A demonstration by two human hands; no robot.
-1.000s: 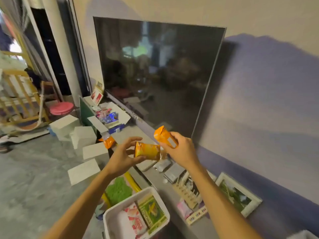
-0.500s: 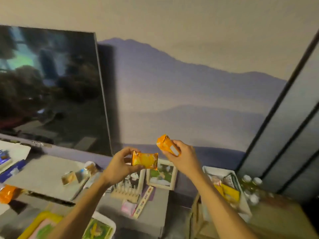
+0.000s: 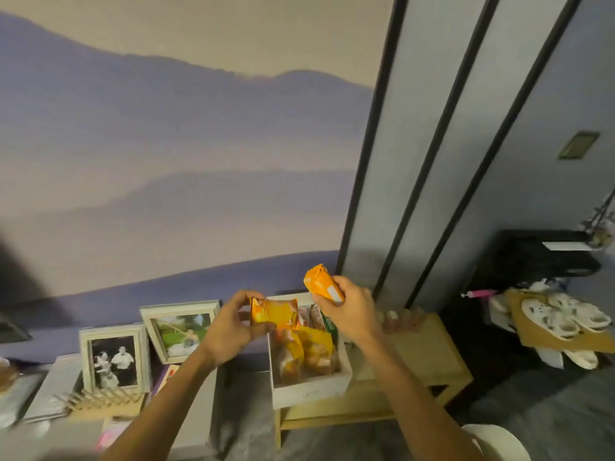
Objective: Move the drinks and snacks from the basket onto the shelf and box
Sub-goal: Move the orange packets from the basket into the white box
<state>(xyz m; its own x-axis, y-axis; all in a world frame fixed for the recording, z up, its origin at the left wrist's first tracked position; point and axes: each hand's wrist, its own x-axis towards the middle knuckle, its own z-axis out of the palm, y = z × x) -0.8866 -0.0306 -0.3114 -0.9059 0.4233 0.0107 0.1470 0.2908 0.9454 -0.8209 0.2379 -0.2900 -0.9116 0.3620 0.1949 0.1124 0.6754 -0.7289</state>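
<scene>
My left hand (image 3: 229,327) grips a flat orange snack packet (image 3: 274,313), held level above the left edge of a white box (image 3: 309,390). A second orange snack packet (image 3: 322,283), tilted with its end up, sits in my right hand (image 3: 351,312) above the back of that box. Inside the box lie several yellow and orange snack bags (image 3: 307,349). The box rests on a low wooden shelf (image 3: 429,354), where a few small bottles (image 3: 401,316) stand behind my right wrist. The basket is out of view.
Two framed photos (image 3: 114,357) (image 3: 181,329) lean on the wall above a grey cabinet top (image 3: 196,407) at left, with a wooden rack (image 3: 100,399) in front. A board carrying white shoes (image 3: 562,319) is at right. A white stool edge (image 3: 496,440) shows bottom right.
The view has swung right, away from the TV and basket, to the white box on the wooden shelf. Both hands carried their orange packets along and now hang over that box.
</scene>
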